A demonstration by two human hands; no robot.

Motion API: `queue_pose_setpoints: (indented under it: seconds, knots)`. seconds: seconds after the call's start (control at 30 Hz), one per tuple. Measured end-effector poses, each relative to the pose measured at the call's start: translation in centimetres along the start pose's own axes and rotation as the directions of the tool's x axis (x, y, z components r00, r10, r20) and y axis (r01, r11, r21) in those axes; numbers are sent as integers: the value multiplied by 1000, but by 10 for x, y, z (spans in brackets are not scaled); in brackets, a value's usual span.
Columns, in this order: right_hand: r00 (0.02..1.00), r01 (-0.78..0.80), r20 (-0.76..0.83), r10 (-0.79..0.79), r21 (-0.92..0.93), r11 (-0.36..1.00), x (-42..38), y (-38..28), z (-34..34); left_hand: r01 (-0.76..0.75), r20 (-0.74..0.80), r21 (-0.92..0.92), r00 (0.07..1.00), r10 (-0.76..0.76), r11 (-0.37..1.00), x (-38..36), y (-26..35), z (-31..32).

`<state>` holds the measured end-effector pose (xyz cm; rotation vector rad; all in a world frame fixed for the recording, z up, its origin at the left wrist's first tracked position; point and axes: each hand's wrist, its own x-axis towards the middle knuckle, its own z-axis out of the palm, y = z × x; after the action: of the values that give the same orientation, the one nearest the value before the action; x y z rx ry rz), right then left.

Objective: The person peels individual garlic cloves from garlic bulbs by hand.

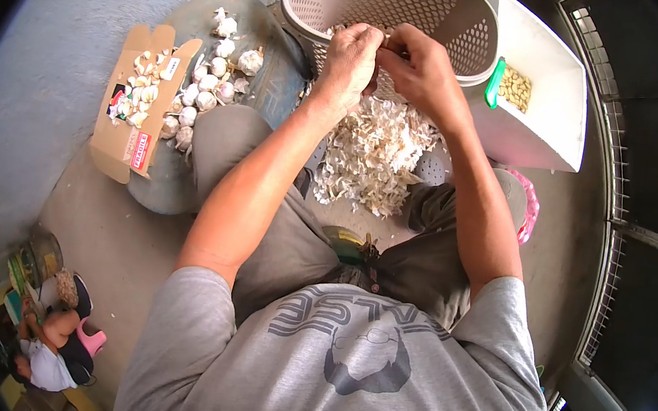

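Observation:
My left hand (350,63) and my right hand (421,68) meet above the near rim of a beige perforated plastic basket (393,2). The fingers of both are closed in a pinch, fingertips together; what lies between them is small and mostly hidden. Below them a heap of papery garlic skins (375,158) covers the floor between my feet. On the left, whole garlic bulbs (205,100) rest on a round bluish surface (267,69). Beside these, loose garlic cloves (144,91) lie on an opened cardboard box (112,150) with a red label.
To the right of the basket stands a white box (557,93) with pale peeled cloves (514,89) inside and a green handle-shaped piece (495,82) at its edge. Another person (54,337) sits at the lower left near a pink stool (91,337). A metal-framed grille (607,148) runs along the right.

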<state>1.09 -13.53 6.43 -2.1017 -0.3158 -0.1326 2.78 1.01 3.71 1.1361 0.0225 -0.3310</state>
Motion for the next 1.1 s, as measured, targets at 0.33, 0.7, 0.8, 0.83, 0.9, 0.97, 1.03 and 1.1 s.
queue_pose_setpoints:
  seconds: [0.33,0.7,0.8,0.83,0.9,0.97,1.03,1.1]
  knots:
    - [977,-153,-95,191,312,938,17,5,-67,154,124,59,979,-161,986,52,45,13]
    - [950,-212,-47,308,628,749,36,22,-69,50,65,399,994,-83,916,124,17,-1]
    - [916,-271,3,402,743,612,39,29,-66,-28,19,186,1000,25,982,120,21,5]
    - [906,-280,4,424,756,592,41,31,-64,-63,8,143,998,62,988,116,24,7]
    - [911,-272,10,412,765,584,43,35,-62,-74,61,151,996,65,986,108,32,10]
    - [912,-275,17,411,768,578,42,39,-57,-92,98,177,992,75,980,101,36,16]
    - [909,-285,23,417,763,580,40,48,-55,-105,140,170,987,82,980,103,34,16]
    - [908,-290,26,418,758,584,42,49,-54,-104,163,157,984,78,982,105,34,16]
